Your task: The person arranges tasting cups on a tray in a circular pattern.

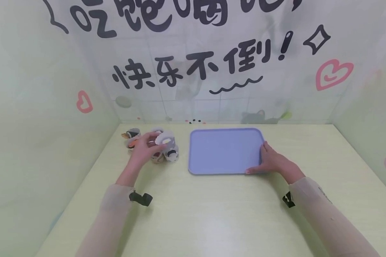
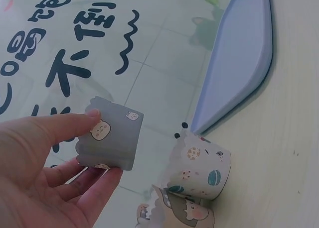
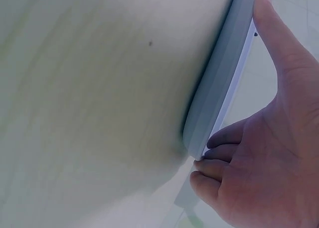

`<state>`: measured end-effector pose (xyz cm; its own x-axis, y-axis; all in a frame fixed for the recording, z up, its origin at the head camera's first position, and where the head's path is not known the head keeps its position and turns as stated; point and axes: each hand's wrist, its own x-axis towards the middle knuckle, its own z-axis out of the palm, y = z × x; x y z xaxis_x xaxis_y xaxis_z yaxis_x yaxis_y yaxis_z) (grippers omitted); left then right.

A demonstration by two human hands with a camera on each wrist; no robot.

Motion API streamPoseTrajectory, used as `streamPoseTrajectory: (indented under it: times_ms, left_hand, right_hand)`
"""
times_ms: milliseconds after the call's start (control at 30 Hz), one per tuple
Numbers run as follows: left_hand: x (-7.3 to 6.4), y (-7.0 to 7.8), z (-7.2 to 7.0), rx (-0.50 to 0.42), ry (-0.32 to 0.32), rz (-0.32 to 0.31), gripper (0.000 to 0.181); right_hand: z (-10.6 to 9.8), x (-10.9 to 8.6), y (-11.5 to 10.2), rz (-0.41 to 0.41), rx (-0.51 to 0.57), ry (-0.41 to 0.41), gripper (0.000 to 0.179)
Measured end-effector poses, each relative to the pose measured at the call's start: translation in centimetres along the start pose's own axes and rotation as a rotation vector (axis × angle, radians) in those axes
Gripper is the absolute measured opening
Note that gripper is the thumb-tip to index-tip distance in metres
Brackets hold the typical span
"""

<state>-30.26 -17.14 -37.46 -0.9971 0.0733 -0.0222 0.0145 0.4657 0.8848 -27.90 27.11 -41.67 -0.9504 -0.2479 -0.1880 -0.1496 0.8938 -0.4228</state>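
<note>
My left hand [image 1: 143,148] pinches a grey paper baking cup [image 2: 112,138] with cartoon faces and a scalloped rim, thumb on one side and fingers on the other. In the head view, this cup is raised over a cluster of similar cups at the back left. Just beyond it in the left wrist view are a white patterned cup [image 2: 202,168] and a brown one [image 2: 194,213]. My right hand [image 1: 271,159] holds the near right corner of a flat blue tray [image 1: 225,151], thumb along the front edge and fingers at the right side. The tray lies on the table.
More paper cups stand at the far left, among them one with a black and orange item [image 1: 130,134] and one with a black and white item [image 1: 172,154]. A pale wooden table [image 1: 206,214] meets a printed curtain [image 1: 186,107] at the back.
</note>
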Motion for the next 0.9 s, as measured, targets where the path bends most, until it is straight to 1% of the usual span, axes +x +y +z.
streamPoseTrajectory:
  times_ms: [67,200,300,433,567,767,900]
  left_hand:
    - [0.2,0.2,0.4,0.008,0.0,0.006,0.063]
    - [0.6,0.8,1.5,0.052,0.004,0.026,0.062]
    - [1.0,1.2,2.3,0.056,-0.003,0.036,0.062]
    - [1.5,1.8,3.5,0.032,-0.026,0.05,0.063]
    - [2.0,2.4,4.7,0.024,-0.049,0.05,0.064]
    - [2.5,2.8,6.1,0.002,-0.065,0.061,0.062]
    - [3.0,2.8,7.5,-0.009,-0.084,0.058,0.062]
  right_hand:
    - [0.1,-0.1,-0.1,0.001,0.001,0.0,0.141]
    - [0.2,-0.1,-0.2,-0.004,-0.011,0.009,0.14]
    - [0.2,-0.1,-0.3,0.002,-0.021,0.005,0.139]
    - [0.0,-0.1,-0.3,0.006,-0.03,-0.001,0.139]
    - [-0.4,-0.2,-0.4,-0.003,-0.036,0.006,0.138]
    - [0.0,0.1,0.0,-0.006,-0.002,0.005,0.138]
    - [0.3,0.0,0.2,0.003,0.002,0.001,0.138]
